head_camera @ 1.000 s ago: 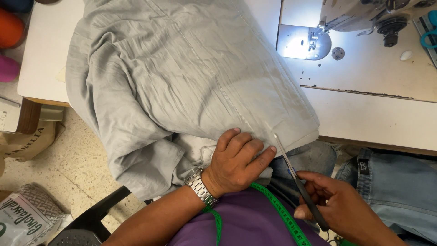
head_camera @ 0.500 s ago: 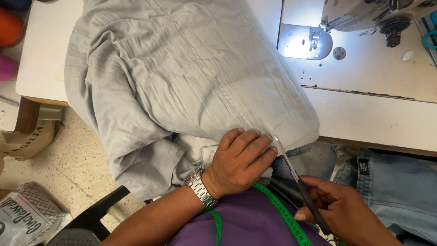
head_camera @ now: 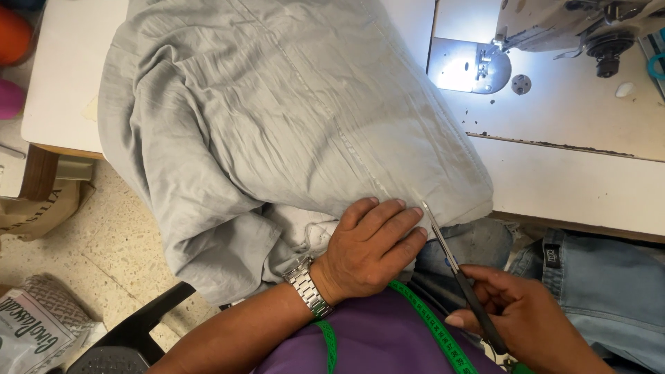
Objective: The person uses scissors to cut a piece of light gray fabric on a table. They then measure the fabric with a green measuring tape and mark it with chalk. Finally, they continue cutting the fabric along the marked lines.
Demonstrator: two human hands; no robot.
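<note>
A large grey garment (head_camera: 277,118) lies spread over the white sewing table (head_camera: 575,187) and hangs off its near edge. My left hand (head_camera: 370,249), with a metal wristwatch on the wrist, presses flat on the garment's near edge beside a seam. My right hand (head_camera: 526,322) holds dark scissors (head_camera: 457,266) whose tips point up at the fabric edge right by my left fingertips. A green measuring tape (head_camera: 429,325) hangs over my purple top.
A sewing machine (head_camera: 575,28) with a lit needle plate (head_camera: 467,66) stands at the back right of the table. Blue denim (head_camera: 596,277) lies under the table's right edge. A dark chair part (head_camera: 131,332) and bags sit on the speckled floor at left.
The scissors' tips have crept slightly closer to the fabric edge by my left fingers. My left hand stays pressed on the garment.
</note>
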